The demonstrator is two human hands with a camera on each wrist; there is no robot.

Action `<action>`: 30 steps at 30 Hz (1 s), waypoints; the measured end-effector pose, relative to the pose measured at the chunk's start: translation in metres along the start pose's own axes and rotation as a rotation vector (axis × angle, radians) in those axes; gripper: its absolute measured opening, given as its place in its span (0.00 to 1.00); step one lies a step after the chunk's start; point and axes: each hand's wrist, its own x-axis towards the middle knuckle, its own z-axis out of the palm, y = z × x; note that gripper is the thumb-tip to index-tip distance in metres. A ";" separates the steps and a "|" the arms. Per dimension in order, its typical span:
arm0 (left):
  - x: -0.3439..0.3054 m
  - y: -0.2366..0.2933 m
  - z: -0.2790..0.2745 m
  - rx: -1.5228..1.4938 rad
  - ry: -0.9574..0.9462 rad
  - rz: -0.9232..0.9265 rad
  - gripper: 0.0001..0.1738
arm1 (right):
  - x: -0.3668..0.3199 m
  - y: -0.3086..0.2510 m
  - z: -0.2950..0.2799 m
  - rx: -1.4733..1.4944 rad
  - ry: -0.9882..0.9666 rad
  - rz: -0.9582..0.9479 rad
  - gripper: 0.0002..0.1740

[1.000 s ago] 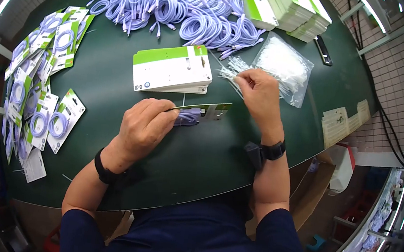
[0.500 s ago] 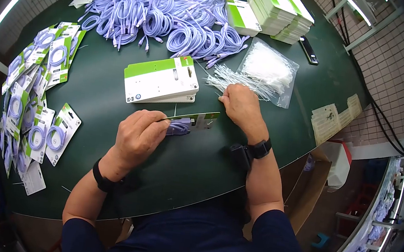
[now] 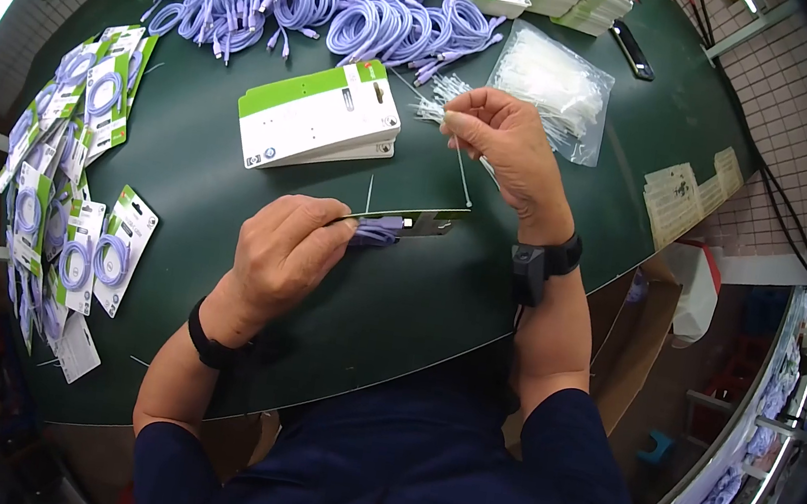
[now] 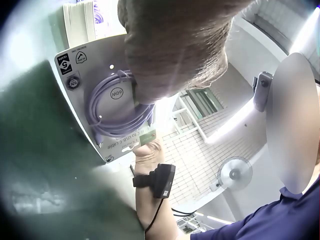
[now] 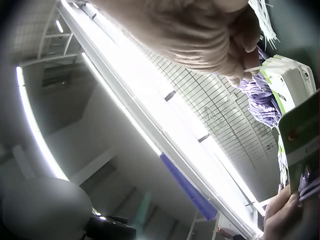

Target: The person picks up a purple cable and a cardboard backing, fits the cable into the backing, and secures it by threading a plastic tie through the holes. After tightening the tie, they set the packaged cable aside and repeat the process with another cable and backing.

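Note:
My left hand (image 3: pixel 288 248) grips a packaging card (image 3: pixel 427 223) tilted on edge, its thumb and fingers at the card's left end. A coiled lilac cable (image 4: pixel 95 107) lies against the card's face, partly hidden by the hand in the left wrist view. One white cable tie (image 3: pixel 370 193) sticks up behind the card. Between thumb and fingers my right hand (image 3: pixel 516 155) pinches another cable tie (image 3: pixel 462 177), which hangs down to near the card's right end. Loose cable ties (image 3: pixel 431 109) lie just past that hand's fingertips.
A stack of green-and-white cards (image 3: pixel 318 126) lies beyond the left hand. Farther back are a heap of lilac cables (image 3: pixel 381 23) and a plastic bag of cable ties (image 3: pixel 551 79). Carded cables (image 3: pixel 70 261) pile up at left; a dark knife-like object (image 3: pixel 633 50) lies at right.
My right hand has drawn a cable tie up from the loose ties and turned palm inward with it. The left hand keeps its hold on the card; the head view has shifted slightly.

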 end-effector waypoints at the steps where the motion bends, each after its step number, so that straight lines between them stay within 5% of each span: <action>1: 0.000 0.001 0.000 0.000 0.001 0.010 0.12 | -0.001 -0.001 0.000 0.066 -0.001 0.020 0.08; 22: 0.000 0.001 0.002 -0.005 0.006 0.046 0.11 | -0.012 -0.011 0.026 0.290 -0.042 -0.007 0.12; 30: 0.001 -0.002 0.002 0.003 0.015 0.072 0.11 | -0.015 -0.016 0.027 0.090 -0.142 0.046 0.06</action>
